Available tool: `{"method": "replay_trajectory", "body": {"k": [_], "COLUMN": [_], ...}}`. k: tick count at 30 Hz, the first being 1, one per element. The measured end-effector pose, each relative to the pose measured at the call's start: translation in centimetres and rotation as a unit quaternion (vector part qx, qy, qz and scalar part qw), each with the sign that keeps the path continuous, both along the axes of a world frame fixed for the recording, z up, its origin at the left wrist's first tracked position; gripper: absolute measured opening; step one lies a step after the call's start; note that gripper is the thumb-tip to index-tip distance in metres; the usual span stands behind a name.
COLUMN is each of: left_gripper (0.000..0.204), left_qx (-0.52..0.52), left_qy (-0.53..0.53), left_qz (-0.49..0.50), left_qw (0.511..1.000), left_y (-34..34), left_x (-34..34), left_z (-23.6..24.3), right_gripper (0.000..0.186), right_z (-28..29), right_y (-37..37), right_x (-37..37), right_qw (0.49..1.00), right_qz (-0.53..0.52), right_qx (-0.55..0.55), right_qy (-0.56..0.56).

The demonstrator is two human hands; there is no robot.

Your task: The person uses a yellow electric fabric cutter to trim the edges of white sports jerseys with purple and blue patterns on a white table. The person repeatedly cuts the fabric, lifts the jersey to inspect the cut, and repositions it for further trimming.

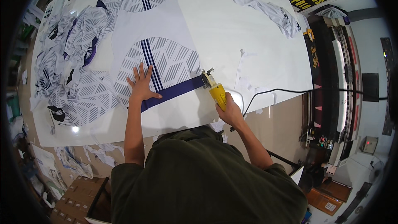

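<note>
My left hand lies flat with spread fingers on a printed fabric sheet. The fabric is white with grey hatched stripes, dark blue lines down it and a dark purple band along its near edge. My right hand is wrapped round a yellow electric rotary fabric cutter. The cutter's metal head stands at the right end of the purple band. A black cord runs off to the right from near my right hand. The cutter hides the fabric edge right under it.
Heaped printed fabric pieces cover the left of the white table. A twisted fabric strip lies at the far right, with narrow white scraps nearer. Cardboard boxes stand at lower left; a long printing machine is on the right.
</note>
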State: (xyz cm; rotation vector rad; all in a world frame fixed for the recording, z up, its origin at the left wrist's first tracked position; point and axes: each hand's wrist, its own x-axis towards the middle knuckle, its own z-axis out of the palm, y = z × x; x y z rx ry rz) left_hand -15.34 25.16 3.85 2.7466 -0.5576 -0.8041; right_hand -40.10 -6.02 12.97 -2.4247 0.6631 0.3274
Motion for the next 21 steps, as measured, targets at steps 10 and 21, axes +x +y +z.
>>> {"method": "replay_trajectory", "body": {"k": [10,21], "left_gripper": [0.159,0.160], "left_qx": [-0.007,-0.014], "left_qy": [-0.005,0.019], "left_qz": [0.001,0.001], "left_qw": [1.000,1.000], "left_y": [0.0,0.1], "left_x": [-0.1,-0.1], "left_z": [0.3,1.0], "right_gripper": [0.053,0.052], "right_z": [-0.8,-1.3], "right_y": [1.3,1.1], "right_x": [1.9,7.1], "right_qw": [1.000,0.998], "right_qz": [-0.026,-0.029], "right_qx": [-0.008,-0.041], "right_qy": [-0.014,-0.048]}}
